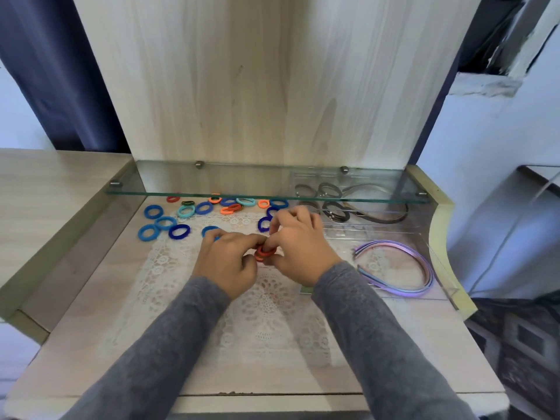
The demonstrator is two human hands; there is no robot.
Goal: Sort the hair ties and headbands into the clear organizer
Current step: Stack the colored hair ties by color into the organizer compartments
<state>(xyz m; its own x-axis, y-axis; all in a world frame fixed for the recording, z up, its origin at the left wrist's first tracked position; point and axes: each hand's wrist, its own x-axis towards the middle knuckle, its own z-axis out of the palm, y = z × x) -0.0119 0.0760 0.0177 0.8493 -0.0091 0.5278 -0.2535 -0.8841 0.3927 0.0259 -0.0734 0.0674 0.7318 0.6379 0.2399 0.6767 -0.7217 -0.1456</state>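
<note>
Both of your hands meet over the middle of the bench (91, 334), above a white lace mat (266, 301).

1. Left hand (227, 262): fingers curled, fingertips pinching the left side of a small stack of red and orange hair ties (263, 253).
2. Right hand (298, 248): fingers curled over the same stack, gripping it from the right and from above. The stack is held between the two hands, just above the mat. How many ties it has cannot be told.

Loose ties lie at the back left of the bench:
- blue hair ties (165, 222) in a cluster left of the mat;
- a teal hair tie (185, 211) and orange hair ties (230, 209) further back, at the edge of the glass shelf (212, 194) and partly seen through it.

The clear organizer (441, 268) stands to the right of your right hand, with its rear part under the glass shelf.
- Rear compartments: dark hair ties (335, 213) and, to their right, a dark headband (386, 219).
- Front compartment: purple headbands (400, 269), lying flat and nested together.

Grey sleeves (169, 344) cover both forearms.
</note>
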